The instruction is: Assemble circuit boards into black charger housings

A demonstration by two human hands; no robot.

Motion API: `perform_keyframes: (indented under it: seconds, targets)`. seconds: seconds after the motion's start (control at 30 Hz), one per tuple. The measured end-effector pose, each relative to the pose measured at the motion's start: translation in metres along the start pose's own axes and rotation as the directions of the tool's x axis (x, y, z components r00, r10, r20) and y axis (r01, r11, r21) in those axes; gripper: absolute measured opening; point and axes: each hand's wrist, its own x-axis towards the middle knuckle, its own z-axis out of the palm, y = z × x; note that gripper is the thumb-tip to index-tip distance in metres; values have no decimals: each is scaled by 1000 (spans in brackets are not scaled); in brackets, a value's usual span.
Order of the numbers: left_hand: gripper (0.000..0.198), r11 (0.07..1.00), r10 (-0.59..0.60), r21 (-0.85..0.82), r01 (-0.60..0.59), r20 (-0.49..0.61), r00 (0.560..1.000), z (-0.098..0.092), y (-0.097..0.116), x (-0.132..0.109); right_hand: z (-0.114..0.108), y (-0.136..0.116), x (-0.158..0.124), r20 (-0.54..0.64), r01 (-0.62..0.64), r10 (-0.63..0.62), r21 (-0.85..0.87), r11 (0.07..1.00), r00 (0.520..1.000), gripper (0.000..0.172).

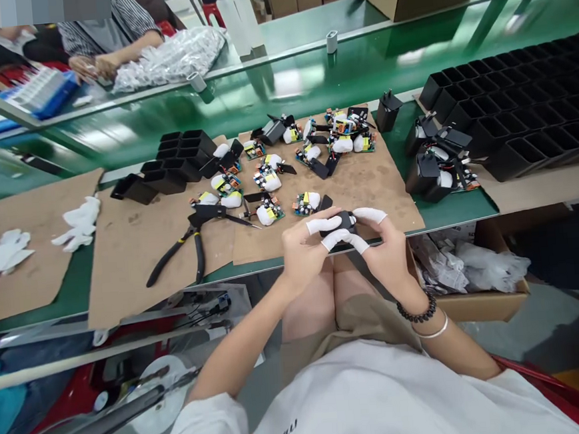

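Head view, from left to right: white gloves (82,223) lie far to the left of the hands on a cardboard sheet (39,283); well beyond them, a striped sleeve (136,18) of another person shows beside a heap of clear plastic (171,56); nearer the hands, on their left, pliers (191,231) lie with handles spread, and past these stands a group of black housings (165,163); circuit boards (268,178) crowd the surface (449,212) just beyond the hands, blocking the way straight forward; the left hand (303,251) and right hand (387,253), both with white finger covers, close narrowly from either side on a small black piece (339,223), held between the fingertips at the surface's near edge; beyond and right of the hands stands a black plug (388,111); farther right, part-filled housings (424,173) stand before long housing rows (521,105); below these, right of the right hand, an open carton (487,308) holds plastic bags (494,264).
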Motion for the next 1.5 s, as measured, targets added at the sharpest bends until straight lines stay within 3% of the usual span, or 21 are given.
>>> perform_keyframes:
  seconds: [0.17,0.27,0.37,0.5,0.6,0.73,0.9,1.0,1.17,1.33,1.5]
  targets:
    - [25,987,-47,-159,13,-215,975,29,-10,-15,12,7,-12,-128,-47,41,-46,998,991,40]
    - [24,985,-83,-166,39,-264,961,41,-9,-20,17,5,-19,-172,20,-54,-194,981,984,38]
    - [20,985,-83,-165,40,-264,961,47,-10,-23,16,-2,-21,-85,144,-188,-372,917,978,43]
    - [20,992,-69,-119,41,-244,967,46,-13,-24,2,-12,-14,59,209,-208,-508,836,976,48]
    - [17,993,-72,-112,46,-241,968,45,-13,-24,-11,-19,-9,21,202,-216,-453,868,976,44]
    - [18,994,-72,-101,49,-239,968,44,-12,-25,-18,-21,-8,-82,63,-96,-339,939,992,46]
    - [29,998,-42,35,46,-121,992,34,-8,-15,-19,-15,-1,50,63,-58,-108,992,997,59]
    - [30,994,-16,112,18,-17,1000,29,-5,-6,-23,-3,9,118,2,-3,2,1000,993,56]
    - [29,985,6,170,-12,38,999,25,-5,3,-26,16,21,193,-148,121,137,979,974,47]
    - [30,981,-92,180,71,109,990,18,-4,11,-24,17,23,200,-163,130,160,974,971,45]
    - [25,973,-199,151,176,158,967,15,1,16,-24,17,20,180,-92,62,166,982,982,45]
